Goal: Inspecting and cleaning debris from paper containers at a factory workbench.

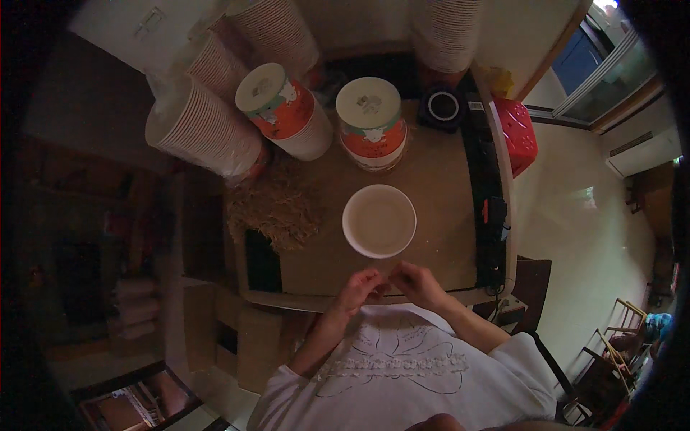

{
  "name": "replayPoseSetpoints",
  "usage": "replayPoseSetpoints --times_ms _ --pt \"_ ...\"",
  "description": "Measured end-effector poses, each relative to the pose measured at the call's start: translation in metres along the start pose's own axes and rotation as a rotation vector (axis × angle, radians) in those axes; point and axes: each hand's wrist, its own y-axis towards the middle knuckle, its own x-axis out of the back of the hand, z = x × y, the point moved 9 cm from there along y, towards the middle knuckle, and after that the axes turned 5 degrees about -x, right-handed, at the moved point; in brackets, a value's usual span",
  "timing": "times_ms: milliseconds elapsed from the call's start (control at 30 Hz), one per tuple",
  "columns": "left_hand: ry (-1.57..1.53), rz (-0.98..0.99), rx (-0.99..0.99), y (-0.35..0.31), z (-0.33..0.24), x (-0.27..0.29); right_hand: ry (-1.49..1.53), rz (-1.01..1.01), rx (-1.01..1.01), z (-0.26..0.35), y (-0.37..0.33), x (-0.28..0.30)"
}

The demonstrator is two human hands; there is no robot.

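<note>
Near the table's front edge, my left hand (361, 289) and my right hand (418, 283) meet, close to my white shirt. The fingertips of both are pinched together. Something thin and pale seems to lie between them, too small and dim to name. Just beyond the fingers stands a white round paper bowl (379, 223), upright, with nothing visible inside. To its left lies a loose heap of brown shredded paper (279, 208). Behind the bowl are two stacks of paper bowls with red printed sides, one upright (374, 144) and one leaning (287, 118).
Tall plastic-wrapped stacks of white paper bowls (205, 126) crowd the back left, with another stack (445, 36) at the back. A dark device with a round top (442, 108) sits back right. A red plastic basket (516, 136) is beyond the table's right edge.
</note>
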Motion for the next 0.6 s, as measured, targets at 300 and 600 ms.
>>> replayPoseSetpoints --times_ms 300,600 --pt "0.029 -0.006 0.071 0.000 0.004 0.000 -0.172 0.043 0.011 -0.001 -0.002 -0.002" --pt "-0.030 0.044 0.107 -0.001 0.011 0.000 -0.119 0.024 0.027 0.002 -0.004 -0.002"
